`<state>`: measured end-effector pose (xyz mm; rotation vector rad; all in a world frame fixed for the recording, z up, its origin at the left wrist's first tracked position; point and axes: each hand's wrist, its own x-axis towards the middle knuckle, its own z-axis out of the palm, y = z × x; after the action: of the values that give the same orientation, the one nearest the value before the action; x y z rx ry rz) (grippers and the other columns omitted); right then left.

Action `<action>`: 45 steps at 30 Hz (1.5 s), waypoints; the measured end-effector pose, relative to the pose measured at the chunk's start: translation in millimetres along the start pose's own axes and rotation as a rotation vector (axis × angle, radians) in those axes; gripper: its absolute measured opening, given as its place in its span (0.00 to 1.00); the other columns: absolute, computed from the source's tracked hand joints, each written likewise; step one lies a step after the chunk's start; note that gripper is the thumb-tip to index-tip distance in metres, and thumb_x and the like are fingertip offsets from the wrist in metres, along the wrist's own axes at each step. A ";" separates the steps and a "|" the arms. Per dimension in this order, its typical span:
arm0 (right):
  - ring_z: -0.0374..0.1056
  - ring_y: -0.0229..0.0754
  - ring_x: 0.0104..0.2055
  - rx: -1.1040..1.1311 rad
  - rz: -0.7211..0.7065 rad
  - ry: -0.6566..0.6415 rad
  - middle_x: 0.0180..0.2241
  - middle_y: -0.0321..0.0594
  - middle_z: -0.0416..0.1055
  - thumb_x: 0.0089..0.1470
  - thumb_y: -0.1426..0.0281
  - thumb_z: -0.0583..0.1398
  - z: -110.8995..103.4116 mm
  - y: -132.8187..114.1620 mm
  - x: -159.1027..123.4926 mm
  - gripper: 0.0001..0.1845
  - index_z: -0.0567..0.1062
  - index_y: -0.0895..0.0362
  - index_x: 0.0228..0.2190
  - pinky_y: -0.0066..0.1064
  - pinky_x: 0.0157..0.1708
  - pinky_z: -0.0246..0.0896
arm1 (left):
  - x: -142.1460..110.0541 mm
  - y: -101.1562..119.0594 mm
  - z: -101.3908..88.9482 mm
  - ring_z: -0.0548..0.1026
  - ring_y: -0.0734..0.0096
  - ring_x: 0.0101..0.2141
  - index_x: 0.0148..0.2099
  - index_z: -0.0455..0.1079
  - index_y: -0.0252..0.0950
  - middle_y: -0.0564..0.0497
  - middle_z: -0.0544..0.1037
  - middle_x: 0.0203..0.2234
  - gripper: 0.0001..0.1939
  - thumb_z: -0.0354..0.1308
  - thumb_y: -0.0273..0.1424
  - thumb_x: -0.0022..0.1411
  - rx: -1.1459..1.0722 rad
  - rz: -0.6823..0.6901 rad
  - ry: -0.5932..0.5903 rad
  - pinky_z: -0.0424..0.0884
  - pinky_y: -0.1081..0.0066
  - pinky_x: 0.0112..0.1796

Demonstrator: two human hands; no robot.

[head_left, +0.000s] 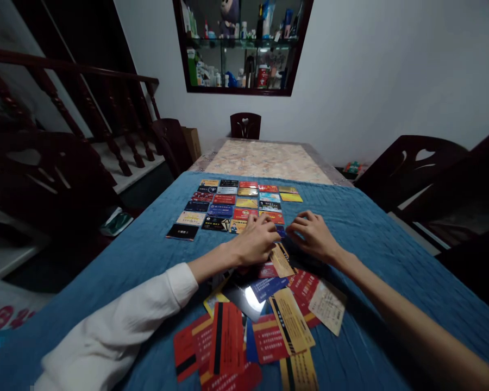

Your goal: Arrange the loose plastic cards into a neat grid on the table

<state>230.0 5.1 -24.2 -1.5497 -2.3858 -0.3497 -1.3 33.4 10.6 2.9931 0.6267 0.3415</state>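
Observation:
A small blue card (pixel 281 232) lies low over the cloth between my two hands, mostly hidden by the fingers. My left hand (pixel 257 241) reaches in from the left, fingers bent down and closed at the card's left edge. My right hand (pixel 312 236) is curled at its right edge, thumb and fingers drawn together. Just beyond my hands, several cards lie face up in neat rows, among them a black card (pixel 182 232) and an orange card (pixel 271 218). Nearer to me is a loose heap with a red card (pixel 227 336) and a gold card (pixel 292 320).
A blue cloth (pixel 146 271) covers the near part of the table; its patterned top (pixel 264 157) shows farther off. Dark chairs (pixel 411 168) stand around it. At the left runs a wooden stair railing (pixel 85 70), and a shelf niche (pixel 244 43) is set in the wall.

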 end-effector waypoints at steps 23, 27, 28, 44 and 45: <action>0.64 0.55 0.50 0.105 0.066 -0.080 0.47 0.48 0.76 0.59 0.54 0.58 -12.2 -12.9 -81.1 0.19 0.78 0.47 0.48 0.50 0.46 0.58 | 10.9 34.7 34.5 0.69 0.48 0.45 0.52 0.72 0.37 0.39 0.74 0.43 0.21 0.51 0.46 0.68 0.072 0.032 -0.102 0.61 0.41 0.49; 0.63 0.55 0.51 0.143 0.062 -0.090 0.47 0.47 0.75 0.60 0.55 0.58 -12.7 -14.2 -81.0 0.19 0.78 0.49 0.48 0.50 0.48 0.57 | 7.2 38.7 30.7 0.69 0.49 0.46 0.49 0.73 0.36 0.40 0.74 0.41 0.21 0.51 0.46 0.68 0.069 0.002 -0.139 0.62 0.45 0.48; 0.62 0.55 0.51 0.151 0.060 -0.093 0.47 0.47 0.75 0.60 0.55 0.58 -13.0 -14.8 -80.9 0.19 0.78 0.49 0.48 0.50 0.48 0.57 | 6.5 39.3 29.7 0.69 0.49 0.46 0.49 0.73 0.36 0.41 0.74 0.41 0.21 0.51 0.47 0.68 0.067 -0.001 -0.143 0.62 0.46 0.48; 0.65 0.52 0.51 0.227 -0.054 -0.037 0.42 0.45 0.77 0.61 0.59 0.59 -21.5 -19.1 -82.8 0.14 0.79 0.51 0.43 0.47 0.48 0.60 | 5.3 42.3 25.3 0.69 0.55 0.45 0.40 0.76 0.34 0.43 0.75 0.41 0.13 0.55 0.38 0.67 0.048 0.045 -0.094 0.61 0.52 0.48; 0.65 0.52 0.50 0.233 -0.059 -0.024 0.41 0.45 0.78 0.61 0.59 0.59 -21.0 -18.4 -83.2 0.14 0.79 0.52 0.43 0.48 0.48 0.60 | 5.8 42.1 24.6 0.69 0.56 0.46 0.39 0.76 0.34 0.44 0.75 0.40 0.13 0.55 0.37 0.67 0.043 0.054 -0.097 0.61 0.53 0.48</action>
<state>247.5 -80.1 -35.1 -1.3882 -2.3953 -0.0617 25.9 -3.3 -7.7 3.0496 0.5517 0.1862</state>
